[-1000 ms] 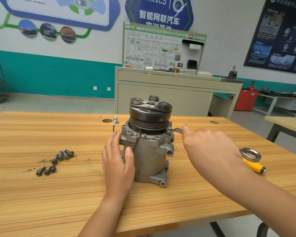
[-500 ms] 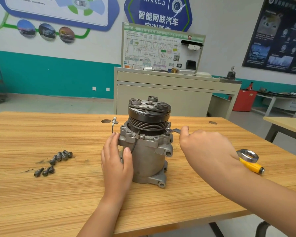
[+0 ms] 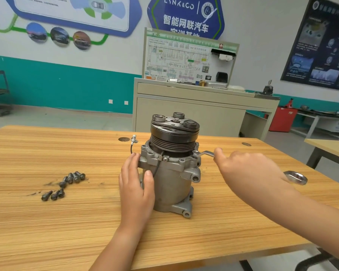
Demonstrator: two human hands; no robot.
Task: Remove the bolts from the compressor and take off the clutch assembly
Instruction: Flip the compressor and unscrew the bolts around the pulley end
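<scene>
A grey compressor (image 3: pixel 170 184) stands upright in the middle of the wooden table (image 3: pixel 47 231). Its black grooved clutch assembly (image 3: pixel 173 133) sits on top. My left hand (image 3: pixel 136 188) wraps the left side of the body, thumb on the front and fingers against the flange. My right hand (image 3: pixel 247 173) grips the handle of a small wrench (image 3: pixel 205 153). The wrench head sits on a bolt at the flange's right edge. Several removed bolts (image 3: pixel 67 182) lie on the table to the left.
A larger ring wrench (image 3: pixel 296 178) lies on the table behind my right forearm. A short wire with a connector (image 3: pixel 133 140) sticks up at the compressor's left. A beige cabinet (image 3: pixel 194 112) stands behind the table, another table (image 3: pixel 329 147) at right.
My right hand has swung the wrench handle a little, and more of the handle shows now. The left hand stays on the compressor body.
</scene>
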